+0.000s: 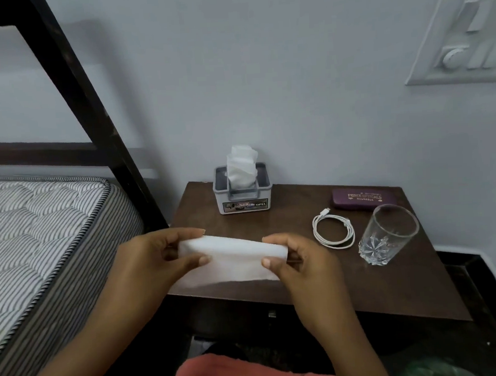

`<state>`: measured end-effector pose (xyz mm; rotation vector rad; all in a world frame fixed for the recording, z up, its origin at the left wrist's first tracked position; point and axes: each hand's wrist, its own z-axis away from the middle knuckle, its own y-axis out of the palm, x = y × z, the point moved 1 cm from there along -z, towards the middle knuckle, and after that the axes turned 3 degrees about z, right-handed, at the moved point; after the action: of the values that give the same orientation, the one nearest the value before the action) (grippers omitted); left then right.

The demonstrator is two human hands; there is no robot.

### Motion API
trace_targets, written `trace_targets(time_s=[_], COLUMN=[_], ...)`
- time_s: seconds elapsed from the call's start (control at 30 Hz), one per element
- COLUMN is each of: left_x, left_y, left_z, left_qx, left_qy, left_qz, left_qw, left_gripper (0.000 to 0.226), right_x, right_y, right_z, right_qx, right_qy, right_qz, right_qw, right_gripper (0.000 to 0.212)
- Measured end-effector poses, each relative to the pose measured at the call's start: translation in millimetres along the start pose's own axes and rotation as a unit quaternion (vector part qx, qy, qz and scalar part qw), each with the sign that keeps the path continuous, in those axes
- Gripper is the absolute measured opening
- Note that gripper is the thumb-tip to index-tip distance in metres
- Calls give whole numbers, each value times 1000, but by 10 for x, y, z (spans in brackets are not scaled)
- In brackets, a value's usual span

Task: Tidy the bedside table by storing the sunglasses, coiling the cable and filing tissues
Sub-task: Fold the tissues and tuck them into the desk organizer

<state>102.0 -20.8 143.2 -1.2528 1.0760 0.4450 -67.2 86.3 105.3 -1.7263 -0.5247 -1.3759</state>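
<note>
A folded white tissue (233,257) is held above the front left of the dark wooden bedside table (305,283). My left hand (155,260) pinches its left end and my right hand (301,267) pinches its right end. A grey tissue holder (243,194) with white tissues sticking up stands at the table's back left. A coiled white cable (333,230) lies right of centre. A closed purple glasses case (363,198) lies at the back right. No sunglasses are visible.
A clear drinking glass (387,234) stands upright at the table's right, touching or nearly touching the cable. A striped mattress (40,229) and dark bed frame (97,124) lie to the left. A switch panel (464,35) is on the wall.
</note>
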Motion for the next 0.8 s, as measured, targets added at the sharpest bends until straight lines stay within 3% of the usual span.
trace_targets(time_s=[0.1,0.23,0.33,0.47,0.6,0.67,0.8], left_x=[-10,-7,38,-45,-194,-186,-95], left_y=[-15,-47,-130,-46,279,355,377], left_z=[-60,-200,-345,-431,-516,-599,-757], left_qx=[-16,18,99,274,294,279,248], left_qy=[36,75,48,36,74,54,-49], left_qz=[-61,-99,-87,-97,-100,-72,160], left_qw=[997,992,990,956,948,956,954], left_gripper=[22,14,14,47,9,5,12], right_x=[34,44,111,371,565,550,192], right_y=[-27,-97,-234,-309,-287,-352,-373], right_z=[-10,-100,-232,-413,-650,-786,-944], right_qx=[-50,-39,56,191,238,250,247], right_qy=[-42,-74,-75,-91,-106,-75,30], right_qz=[26,78,84,160,287,266,30], right_qw=[998,993,992,964,922,928,968], right_gripper=[21,17,15,7,11,22,77])
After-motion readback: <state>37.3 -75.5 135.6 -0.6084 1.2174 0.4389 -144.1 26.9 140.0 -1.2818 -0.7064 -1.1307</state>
